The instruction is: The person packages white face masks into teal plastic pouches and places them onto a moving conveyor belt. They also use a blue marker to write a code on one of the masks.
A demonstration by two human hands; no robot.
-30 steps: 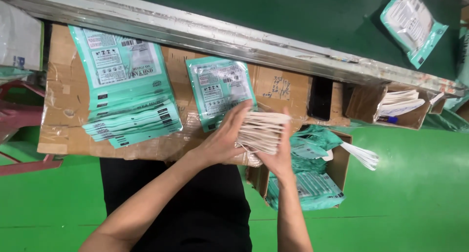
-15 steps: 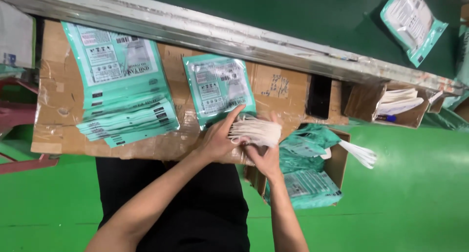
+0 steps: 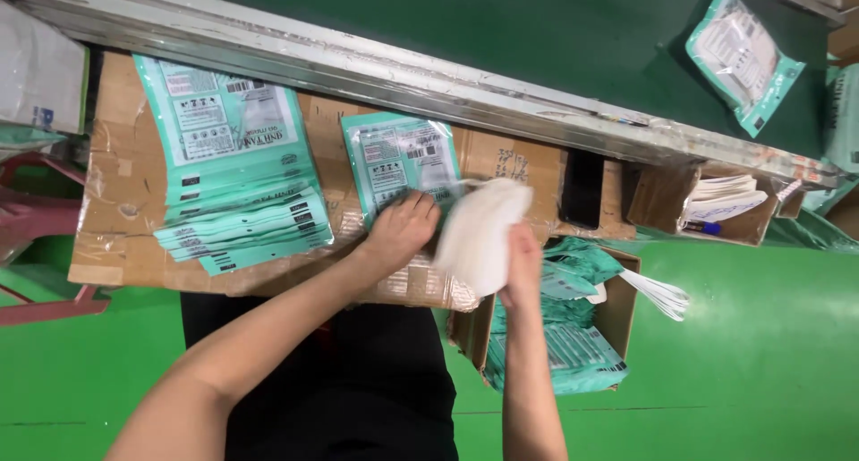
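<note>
My right hand (image 3: pixel 522 269) grips a stack of white flat masks (image 3: pixel 480 233), blurred in motion, just right of a single teal-and-clear pouch (image 3: pixel 400 163) that lies on the cardboard sheet (image 3: pixel 116 246). My left hand (image 3: pixel 400 231) rests flat on the lower edge of that pouch, fingers spread a little, holding nothing. A fanned pile of the same teal pouches (image 3: pixel 234 179) lies further left on the cardboard.
A cardboard box (image 3: pixel 617 304) with teal pouches and white masks sits below right. A small box (image 3: pixel 716 202) of white items, a black phone-like slab (image 3: pixel 582 188), a metal rail (image 3: pixel 403 72) and a dark green belt carrying a filled pouch (image 3: pixel 743 54) lie beyond.
The white stack, held by both hands before, is now in the right hand alone and swung upright. The left hand has dropped onto the single pouch.
</note>
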